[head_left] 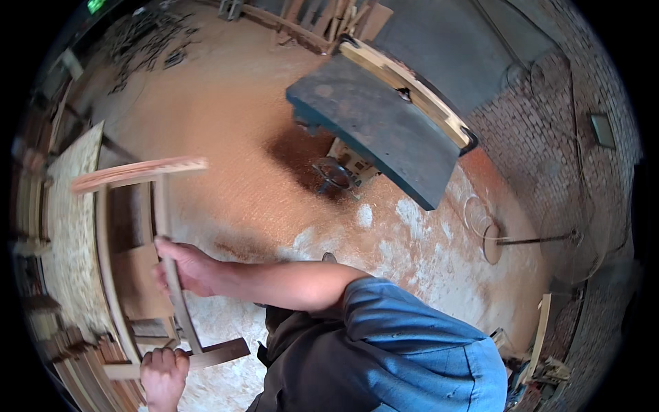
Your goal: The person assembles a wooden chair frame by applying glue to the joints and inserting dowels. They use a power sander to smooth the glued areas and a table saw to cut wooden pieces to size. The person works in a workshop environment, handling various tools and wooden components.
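At my left side I hold a wooden frame (108, 264), made of two long, slim rails joined by a crosspiece at each end. The far crosspiece (137, 174) is reddish and slightly blurred; the near crosspiece (226, 353) is darker at its right end. My right hand (189, 268) reaches across and closes round the right-hand rail, near its middle. Lower down, my left hand (163, 378) wraps over the near crosspiece between the two rails. Its thumb and fingers are bent around the wood.
Ahead on the right stands a woodworking machine with a dark flat table (371, 117), wooden fence (412, 89) and handwheel (334, 173). A pale board (72, 240) and stacked timber (82, 378) stand left. Sawdust (220, 123) covers the floor. A brick wall (522, 130) rises right.
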Demonstrator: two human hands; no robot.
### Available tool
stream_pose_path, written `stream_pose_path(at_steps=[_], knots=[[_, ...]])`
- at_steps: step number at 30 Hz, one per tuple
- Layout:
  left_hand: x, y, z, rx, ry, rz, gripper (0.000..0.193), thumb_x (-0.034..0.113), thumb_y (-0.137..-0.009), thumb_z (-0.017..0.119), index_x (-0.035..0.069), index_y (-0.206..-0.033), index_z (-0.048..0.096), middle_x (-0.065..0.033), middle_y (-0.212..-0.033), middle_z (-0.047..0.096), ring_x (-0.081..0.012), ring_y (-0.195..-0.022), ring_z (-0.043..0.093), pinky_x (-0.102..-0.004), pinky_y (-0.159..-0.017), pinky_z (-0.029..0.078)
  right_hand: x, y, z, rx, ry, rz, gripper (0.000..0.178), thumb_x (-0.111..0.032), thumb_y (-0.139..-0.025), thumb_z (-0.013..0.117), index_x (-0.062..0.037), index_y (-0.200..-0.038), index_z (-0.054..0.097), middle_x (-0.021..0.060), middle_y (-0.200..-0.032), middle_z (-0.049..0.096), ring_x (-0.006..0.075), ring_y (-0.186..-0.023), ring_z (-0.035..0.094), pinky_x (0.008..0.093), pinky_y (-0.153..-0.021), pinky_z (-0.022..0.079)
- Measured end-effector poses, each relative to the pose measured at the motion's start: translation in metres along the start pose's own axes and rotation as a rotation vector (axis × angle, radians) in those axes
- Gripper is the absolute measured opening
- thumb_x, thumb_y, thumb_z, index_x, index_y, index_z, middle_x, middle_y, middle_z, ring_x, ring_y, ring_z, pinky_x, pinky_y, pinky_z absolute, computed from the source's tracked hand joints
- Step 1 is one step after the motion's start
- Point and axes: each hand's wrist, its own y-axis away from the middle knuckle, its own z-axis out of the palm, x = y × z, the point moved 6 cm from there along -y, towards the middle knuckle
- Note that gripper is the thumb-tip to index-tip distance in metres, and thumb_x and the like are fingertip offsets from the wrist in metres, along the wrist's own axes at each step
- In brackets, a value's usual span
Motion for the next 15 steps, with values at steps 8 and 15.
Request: stream_pose_path(at_steps=[8, 15], knots=[[0.074, -0.212, -0.024, 0.166, -0.096, 0.175, 0.036, 0.011, -0.08, 0.061, 0.005, -0.116, 0.057, -0.0229, -0.117, 0.055, -0.0375, -0.119, 0.049, -0.0538, -0.11, 0.033, -0.161, 0.139, -0.165, 0.319, -0.261, -0.446, 0.033, -0.04, -0.089, 0.068, -0.0167, -0.089, 0.045, -0.0011, -0.066, 0.042, 0.0144, -0.056, 0.045, 0.0325, -0.053, 0.043], [0.124, -0.306, 0.087, 0.09, 2.073, -0.639, 0.065, 0.029, -0.098, 0.055, 0.004, -0.15, 0.025, -0.0152, -0.128, 0.056, -0.0255, -0.111, 0.06, -0.0386, -0.091, 0.051, -0.267, 0.276, -0.263, 0.628, -0.421, -0.901, 0.031, -0.039, -0.092, 0.065, -0.0154, -0.087, 0.045, 0.0025, -0.065, 0.048, 0.0189, -0.057, 0.047, 0.0384, -0.062, 0.046]])
